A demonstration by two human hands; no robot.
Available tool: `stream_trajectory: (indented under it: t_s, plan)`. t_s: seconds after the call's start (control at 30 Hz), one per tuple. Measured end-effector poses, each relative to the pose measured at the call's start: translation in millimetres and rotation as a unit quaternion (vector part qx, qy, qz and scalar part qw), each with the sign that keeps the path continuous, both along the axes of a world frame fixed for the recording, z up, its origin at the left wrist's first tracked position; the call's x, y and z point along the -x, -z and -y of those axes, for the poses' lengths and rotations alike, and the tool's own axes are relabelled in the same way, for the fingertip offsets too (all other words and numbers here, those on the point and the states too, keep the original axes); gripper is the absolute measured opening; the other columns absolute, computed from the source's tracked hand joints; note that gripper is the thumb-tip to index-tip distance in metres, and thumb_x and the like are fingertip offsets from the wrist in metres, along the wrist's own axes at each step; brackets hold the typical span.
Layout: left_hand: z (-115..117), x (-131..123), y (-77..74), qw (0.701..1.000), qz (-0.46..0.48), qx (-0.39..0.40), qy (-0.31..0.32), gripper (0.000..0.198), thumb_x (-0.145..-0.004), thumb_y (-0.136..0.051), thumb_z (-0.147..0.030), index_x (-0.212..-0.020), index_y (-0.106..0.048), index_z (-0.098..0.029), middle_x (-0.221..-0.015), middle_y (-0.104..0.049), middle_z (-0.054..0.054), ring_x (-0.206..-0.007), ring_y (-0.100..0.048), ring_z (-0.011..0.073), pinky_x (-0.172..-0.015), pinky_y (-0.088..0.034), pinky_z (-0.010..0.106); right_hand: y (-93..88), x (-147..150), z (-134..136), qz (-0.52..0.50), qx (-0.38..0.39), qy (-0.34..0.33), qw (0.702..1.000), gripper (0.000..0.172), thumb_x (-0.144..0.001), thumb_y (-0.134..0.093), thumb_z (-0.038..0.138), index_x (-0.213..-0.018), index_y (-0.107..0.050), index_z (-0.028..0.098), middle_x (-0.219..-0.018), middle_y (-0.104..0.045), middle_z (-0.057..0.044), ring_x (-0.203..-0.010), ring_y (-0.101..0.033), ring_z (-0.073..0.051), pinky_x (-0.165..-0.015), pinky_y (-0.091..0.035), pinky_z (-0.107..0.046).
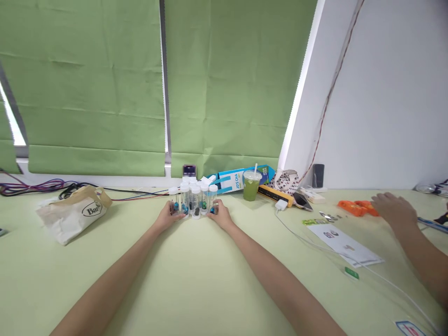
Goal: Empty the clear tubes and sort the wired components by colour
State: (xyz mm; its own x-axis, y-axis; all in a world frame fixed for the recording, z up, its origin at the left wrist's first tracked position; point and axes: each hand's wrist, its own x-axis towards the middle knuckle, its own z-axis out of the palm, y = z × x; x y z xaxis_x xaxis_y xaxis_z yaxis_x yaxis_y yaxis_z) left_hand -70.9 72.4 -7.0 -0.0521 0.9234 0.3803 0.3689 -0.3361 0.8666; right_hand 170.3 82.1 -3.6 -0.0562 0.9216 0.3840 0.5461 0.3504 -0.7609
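Head: tubes (195,201) beside "JO'S CHA" bag (229,183)

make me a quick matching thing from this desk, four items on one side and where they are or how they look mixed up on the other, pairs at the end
Column one
1. clear tubes
2. sheet of paper
3. cup
4. white and tan bag

Column two
A. flat on the table, to the right of the right hand
B. to the left of the left hand, with dark lettering
C. green inside, a straw sticking up
D. standing in a cluster between the two hands

Pairs: 1-D, 2-A, 3-C, 4-B
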Motion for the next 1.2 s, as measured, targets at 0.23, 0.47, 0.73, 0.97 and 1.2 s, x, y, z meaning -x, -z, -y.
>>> stream_trajectory:
  t_s: [0.23,0.47,0.73,0.97,1.2]
  plan:
    - [13.1,7.9,-3.3,0.997,-0.012,-0.011,0.082,0.042,-0.06,-0.062,-0.05,-0.071,-0.036,-0.02,-0.068,-0.039,-0.005,-0.065,-0.046,0.0125,-0.067,-0.042,0.03,2.0,-8.9,3.7,-0.052,0.048,-0.016,0.997,0.083,-0.042,-0.075,0.021,-0.115,-0.034,0.022,-0.101,-0.054,-0.006,-0.095,-0.053,-0.021,-0.083,-0.04,-0.038]
    - [47.7,12.0,-13.3,0.994,-0.058,0.021,0.092,0.028,-0.07,-0.053,-0.043,-0.074,-0.037,-0.02,-0.071,-0.041,-0.004,-0.068,-0.047,0.0141,-0.066,-0.041,0.029,7.9,-25.8,35.0,-0.139,0.004,0.005,0.99,0.05,-0.06,-0.054,0.012,-0.107,-0.04,0.023,-0.103,-0.051,-0.006,-0.099,-0.051,-0.018,-0.085,-0.039,-0.036]
    - [105.4,-24.6,-33.0,0.949,-0.289,-0.039,0.119,0.019,-0.069,-0.038,-0.013,-0.085,-0.037,-0.023,-0.08,-0.05,0.001,-0.07,-0.049,0.0178,-0.063,-0.036,0.028,-25.9,-9.5,101.0,-0.086,-0.051,-0.193,0.976,0.036,-0.078,-0.048,0.035,-0.112,-0.041,0.025,-0.089,-0.056,-0.002,-0.083,-0.053,-0.015,-0.076,-0.039,-0.029]
    - [112.8,-59.3,-22.9,0.894,-0.431,-0.099,0.068,0.019,-0.066,-0.039,-0.009,-0.08,-0.04,-0.021,-0.076,-0.053,0.004,-0.072,-0.05,0.0226,-0.06,-0.033,0.03,-16.5,0.8,113.9,0.028,-0.031,-0.145,0.989,0.026,-0.08,-0.043,0.045,-0.085,-0.054,0.022,-0.054,-0.046,0.006,-0.049,-0.041,-0.01,-0.05,-0.031,-0.021]
    - [108.2,-85.5,-12.0,0.87,-0.456,-0.179,0.055,0.016,-0.082,-0.038,-0.028,-0.093,-0.046,-0.019,-0.09,-0.054,0.008,-0.082,-0.051,0.0236,-0.068,-0.037,0.035,-10.3,2.9,109.3,0.033,-0.037,-0.086,0.995,0.03,-0.082,-0.039,0.045,-0.075,-0.054,0.019,-0.056,-0.052,0.003,-0.051,-0.045,-0.01,-0.05,-0.032,-0.02]
